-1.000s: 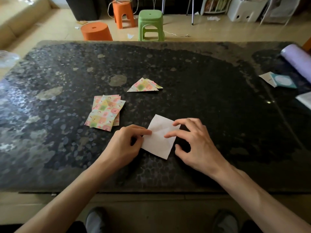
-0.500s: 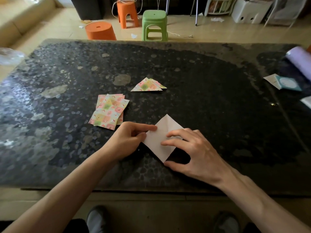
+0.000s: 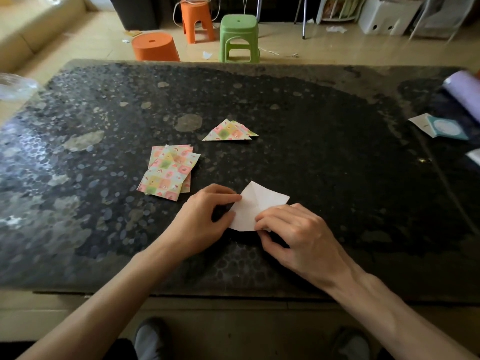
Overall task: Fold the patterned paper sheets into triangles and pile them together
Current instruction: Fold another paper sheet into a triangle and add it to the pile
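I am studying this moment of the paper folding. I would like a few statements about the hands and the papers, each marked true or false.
1. The left hand and the right hand both pinch the white-side-up sheet. True.
2. The folded triangles lie nearer to the person than the flat patterned stack. False: they lie farther away, behind the stack.
3. The flat patterned stack lies left of the white-side-up sheet. True.
4. The green stool stands on the table. False: it stands on the floor beyond the table.
5. A purple roll lies at the right edge of the table. True.
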`<state>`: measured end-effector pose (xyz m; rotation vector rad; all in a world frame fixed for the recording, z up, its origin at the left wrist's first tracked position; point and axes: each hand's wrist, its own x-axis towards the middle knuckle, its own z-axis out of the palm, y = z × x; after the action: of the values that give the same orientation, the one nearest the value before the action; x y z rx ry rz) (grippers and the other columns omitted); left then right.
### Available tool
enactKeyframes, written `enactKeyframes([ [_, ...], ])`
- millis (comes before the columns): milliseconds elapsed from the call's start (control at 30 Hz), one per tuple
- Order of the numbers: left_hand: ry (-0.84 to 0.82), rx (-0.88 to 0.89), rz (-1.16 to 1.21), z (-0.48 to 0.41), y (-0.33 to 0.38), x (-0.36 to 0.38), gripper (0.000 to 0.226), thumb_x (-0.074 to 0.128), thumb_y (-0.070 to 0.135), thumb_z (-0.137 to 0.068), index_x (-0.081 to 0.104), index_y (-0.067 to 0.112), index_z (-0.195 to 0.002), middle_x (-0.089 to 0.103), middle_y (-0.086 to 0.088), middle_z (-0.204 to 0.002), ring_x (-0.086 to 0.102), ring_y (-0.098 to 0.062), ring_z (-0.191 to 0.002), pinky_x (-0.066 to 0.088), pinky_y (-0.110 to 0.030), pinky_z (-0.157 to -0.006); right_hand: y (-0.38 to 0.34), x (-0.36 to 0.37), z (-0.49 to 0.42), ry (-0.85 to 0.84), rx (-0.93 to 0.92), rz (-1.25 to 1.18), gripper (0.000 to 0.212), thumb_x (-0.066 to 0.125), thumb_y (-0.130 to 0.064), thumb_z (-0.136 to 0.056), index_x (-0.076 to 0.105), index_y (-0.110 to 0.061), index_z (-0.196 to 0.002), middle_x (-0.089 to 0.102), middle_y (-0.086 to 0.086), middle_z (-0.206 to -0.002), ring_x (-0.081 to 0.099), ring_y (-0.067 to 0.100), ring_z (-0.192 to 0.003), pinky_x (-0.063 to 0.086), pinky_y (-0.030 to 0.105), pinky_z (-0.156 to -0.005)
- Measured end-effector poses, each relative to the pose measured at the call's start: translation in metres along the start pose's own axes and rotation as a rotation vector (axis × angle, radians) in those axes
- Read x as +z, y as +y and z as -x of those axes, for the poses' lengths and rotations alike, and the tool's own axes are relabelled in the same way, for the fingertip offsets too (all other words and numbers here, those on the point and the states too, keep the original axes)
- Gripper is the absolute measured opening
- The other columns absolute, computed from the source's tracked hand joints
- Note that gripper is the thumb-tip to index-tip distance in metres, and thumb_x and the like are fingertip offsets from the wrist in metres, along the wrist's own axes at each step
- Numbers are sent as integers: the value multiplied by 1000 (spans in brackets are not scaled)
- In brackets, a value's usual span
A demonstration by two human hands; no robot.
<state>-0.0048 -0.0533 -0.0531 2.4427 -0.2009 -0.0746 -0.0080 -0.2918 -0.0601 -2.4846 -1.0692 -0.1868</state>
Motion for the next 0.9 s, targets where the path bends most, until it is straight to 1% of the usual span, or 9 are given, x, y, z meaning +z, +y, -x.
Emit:
enactKeyframes([
  [67, 49, 119, -115, 5, -3, 4, 31, 71, 28, -93, 73, 31, -124, 58, 14, -125, 53, 0, -112, 39, -13, -93, -2, 1, 0, -14, -8, 31, 14, 58, -28, -100, 70, -22, -105, 70, -7, -108, 65, 11, -103, 50, 33, -89],
  [133, 73, 217, -144, 12, -1, 1, 22, 67, 41, -95, 77, 32, -111, 61, 16, -115, 56, -2, -108, 44, -20, -92, -3, 1, -1, -12, 12, 21, 11, 59, -27, -99, 69, -23, -103, 69, -9, -104, 64, 12, -100, 50, 33, -87],
  [233, 26, 274, -181, 21, 0, -5, 36, 58, 62, -93, 79, 34, -102, 68, 20, -105, 60, 0, -99, 46, -24, -88, -3, 1, -5, -2, 73, -57, 6, 61, -29, -99, 67, -26, -102, 67, -14, -102, 61, 7, -100, 46, 27, -88],
  [333, 22, 294, -213, 26, -5, -4, 39, 54, 62, -94, 79, 32, -99, 70, 20, -105, 63, -1, -97, 47, -26, -87, 0, 2, -12, 9, 186, -197, 4, 62, -32, -101, 65, -30, -100, 64, -19, -98, 58, 1, -98, 46, 26, -90],
  [433, 92, 236, -223, 26, -6, -1, 35, 54, 54, -97, 80, 30, -94, 68, 19, -99, 61, -2, -91, 50, -30, -83, 3, 7, -22, 1, 299, -310, 9, 62, -39, -101, 66, -31, -100, 63, -18, -95, 58, 0, -96, 51, 27, -85],
  [533, 150, 137, -199, 26, -5, 0, 27, 61, 51, -93, 78, 31, -92, 64, 18, -93, 56, -2, -88, 46, -25, -80, 8, 11, -30, 6, 367, -345, 12, 64, -45, -99, 68, -33, -101, 66, -17, -92, 62, 0, -91, 54, 29, -80],
  [633, 150, 59, -194, 23, -7, 1, 28, 60, 56, -91, 76, 34, -92, 59, 20, -94, 53, -2, -92, 41, -20, -83, 11, 14, -39, 7, 424, -347, 15, 67, -45, -97, 71, -31, -98, 68, -16, -90, 64, 1, -83, 54, 26, -74],
  [767, 174, -23, -185, 19, -10, 7, 33, 56, 62, -90, 73, 33, -88, 55, 19, -94, 52, -3, -94, 43, -25, -85, 13, 13, -49, 26, 499, -347, 16, 71, -44, -93, 75, -29, -94, 68, -13, -86, 63, 4, -76, 52, 24, -66],
  [900, 171, -89, -194, 15, -10, 8, 35, 55, 66, -87, 71, 35, -84, 52, 18, -93, 49, -4, -94, 42, -27, -86, 14, 14, -52, 20, 547, -372, 12, 74, -42, -91, 75, -32, -97, 68, -13, -81, 63, 4, -71, 55, 27, -67],
])
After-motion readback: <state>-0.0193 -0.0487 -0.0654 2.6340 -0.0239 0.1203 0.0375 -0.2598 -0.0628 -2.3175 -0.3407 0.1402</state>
